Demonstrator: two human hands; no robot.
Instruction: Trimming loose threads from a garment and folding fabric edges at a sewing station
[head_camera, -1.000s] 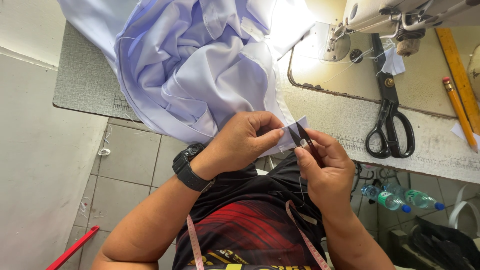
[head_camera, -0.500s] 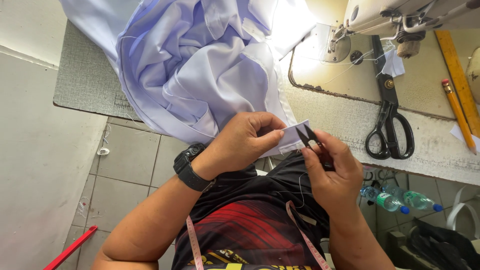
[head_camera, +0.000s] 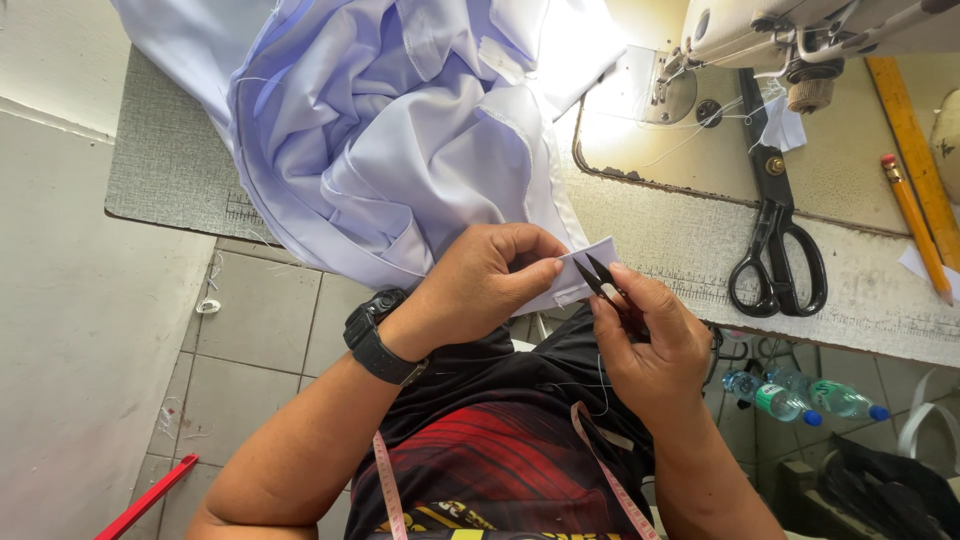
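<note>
1. Small black snips (head_camera: 600, 283), blades apart, tips right at the edge of a folded cloth corner (head_camera: 583, 272), just above the lap.
2. Right hand (head_camera: 650, 345): grip closed around the snips, thumb on top.
3. Left hand (head_camera: 490, 285): grip pinched shut on the cloth corner, black watch (head_camera: 377, 338) on the wrist.
4. Pink measuring tape (head_camera: 388, 485) hanging over a red and black shirt, close to the camera.
5. Water bottles (head_camera: 800, 398) down low on the right, under the worktop (head_camera: 690, 240).
6. Big heap of pale lilac cloth (head_camera: 390, 130) spilling off the worktop edge, joined to the pinched corner.
7. Large black scissors (head_camera: 775, 240) lying flat on the worktop, well apart from the hands.
8. Orange pencil (head_camera: 915, 225) beside a yellow ruler (head_camera: 912, 130), far right.
9. Sewing machine (head_camera: 800, 30) at the far back.
</note>
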